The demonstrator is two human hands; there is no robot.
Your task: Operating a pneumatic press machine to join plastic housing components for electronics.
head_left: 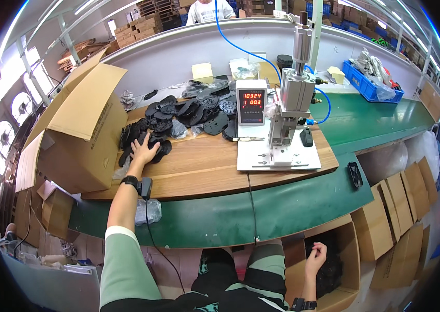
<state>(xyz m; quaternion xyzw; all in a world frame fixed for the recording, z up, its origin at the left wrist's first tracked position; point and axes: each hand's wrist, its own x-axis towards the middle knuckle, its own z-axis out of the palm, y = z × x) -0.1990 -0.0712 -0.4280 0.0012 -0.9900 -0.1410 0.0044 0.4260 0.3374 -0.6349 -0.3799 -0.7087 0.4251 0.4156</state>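
My left hand (pixel 146 152) reaches out with its fingers spread over the left end of a heap of flat black plastic pieces (pixel 170 115). Its fingertips touch the dark pieces there; none is gripped. Low on the right, my right hand (pixel 315 260) hangs above an open cardboard box (pixel 352 262) with dark pieces inside. Its fingers are loosely bent and a little apart, with nothing seen between them. On the wooden board (pixel 199 171) stands a pneumatic press (pixel 285 112) on a white base, beside a counter box with a red display (pixel 251 102).
A large open carton (pixel 82 140) stands left of the heap. A pen-like tool (pixel 248 139) lies beside the press. One black piece (pixel 354 175) rests on the green bench (pixel 204 221) at right. Farther back is a blue crate (pixel 368 83). A cable runs from my left wrist.
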